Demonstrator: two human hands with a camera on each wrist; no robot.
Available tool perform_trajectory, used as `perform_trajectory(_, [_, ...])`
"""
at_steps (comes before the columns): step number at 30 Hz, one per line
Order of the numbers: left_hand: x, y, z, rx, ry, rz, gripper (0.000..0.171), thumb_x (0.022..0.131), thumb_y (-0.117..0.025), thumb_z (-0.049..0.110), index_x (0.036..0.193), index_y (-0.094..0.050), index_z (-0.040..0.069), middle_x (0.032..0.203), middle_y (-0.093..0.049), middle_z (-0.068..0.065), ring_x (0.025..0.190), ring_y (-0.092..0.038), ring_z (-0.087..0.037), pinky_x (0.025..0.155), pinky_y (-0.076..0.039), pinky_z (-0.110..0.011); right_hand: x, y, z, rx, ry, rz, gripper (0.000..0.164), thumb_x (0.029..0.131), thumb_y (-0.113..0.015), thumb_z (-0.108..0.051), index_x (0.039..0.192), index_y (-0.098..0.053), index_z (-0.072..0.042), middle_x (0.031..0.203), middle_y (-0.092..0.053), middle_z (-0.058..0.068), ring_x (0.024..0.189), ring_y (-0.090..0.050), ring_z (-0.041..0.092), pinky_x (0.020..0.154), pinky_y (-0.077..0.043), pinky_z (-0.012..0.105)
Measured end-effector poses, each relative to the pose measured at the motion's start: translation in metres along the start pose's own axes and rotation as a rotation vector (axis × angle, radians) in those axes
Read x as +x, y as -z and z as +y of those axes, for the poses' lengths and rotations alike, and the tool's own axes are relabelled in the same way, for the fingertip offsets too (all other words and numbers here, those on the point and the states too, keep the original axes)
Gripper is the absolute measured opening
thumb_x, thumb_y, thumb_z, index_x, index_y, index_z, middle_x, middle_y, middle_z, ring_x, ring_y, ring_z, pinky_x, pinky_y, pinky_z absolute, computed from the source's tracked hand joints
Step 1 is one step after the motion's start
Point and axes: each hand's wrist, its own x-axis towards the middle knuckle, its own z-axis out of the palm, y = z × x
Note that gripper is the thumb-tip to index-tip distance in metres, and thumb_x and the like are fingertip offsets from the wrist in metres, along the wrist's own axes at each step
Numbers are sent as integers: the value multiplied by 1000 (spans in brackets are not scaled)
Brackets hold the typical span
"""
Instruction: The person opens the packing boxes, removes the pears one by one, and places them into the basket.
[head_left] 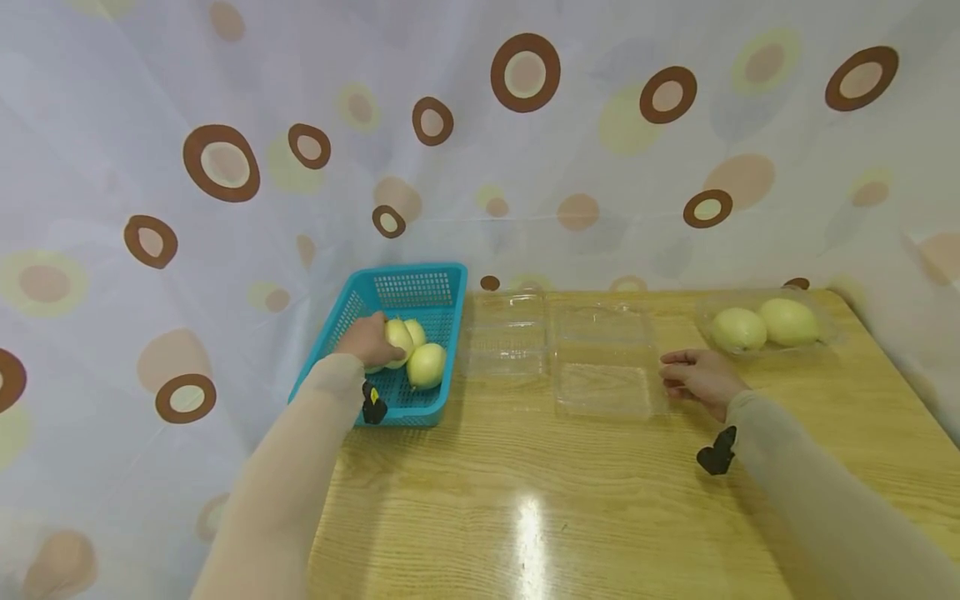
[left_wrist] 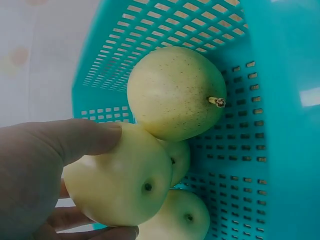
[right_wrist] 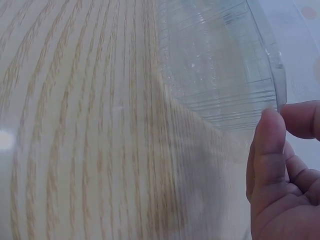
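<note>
While the left grip (head_left: 366, 338) clasps a smooth, dimpled, pale yellow fruit (left_wrist: 117, 177), the right grip (head_left: 702, 379) pinches a clear container (head_left: 604, 390)

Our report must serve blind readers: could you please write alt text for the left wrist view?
The left hand grips a smooth, pale yellow-green fruit. Close to it, three similar fruits lie in a turquoise plastic basket with slotted walls; one shows a short stem and dark specks.

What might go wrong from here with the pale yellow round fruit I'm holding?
The smooth fruit might slip from your left hand. Lifting it could nudge the other fruits clustered close by in the blue perforated plastic basket. The clear plastic container might shift if your right hand, at its rim, moves abruptly.
</note>
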Motion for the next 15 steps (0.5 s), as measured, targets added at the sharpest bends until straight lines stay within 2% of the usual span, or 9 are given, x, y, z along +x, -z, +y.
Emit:
perform_trajectory(5, [-2,-1,1,20,1,-10,76,82,-74,29,138,-37,-8,121,-56,-26,104,-57,-37,87,-48,-47,-1,0,0,9,-3,3,51,99,-52,-14,138,-32,13,119,-49,22,93,-60,19,80,-55,31])
perform_trajectory(9, [-4,-3,-1,26,15,-47,77,87,-70,25,145,-29,-7,136,-47,-29,120,-49,-43,97,-44,-51,0,-1,1,17,-6,10,51,99,-52,-14,138,-33,13,118,-50,22,93,-60,19,80,-55,31])
perform_trajectory(15, [-3,-4,-3,-2,-14,-38,66,92,-63,25,144,-34,-5,137,-47,-27,123,-47,-43,98,-43,-52,2,-1,3,25,-8,20,51,99,-52,-14,138,-33,12,119,-49,23,93,-60,19,78,-55,29])
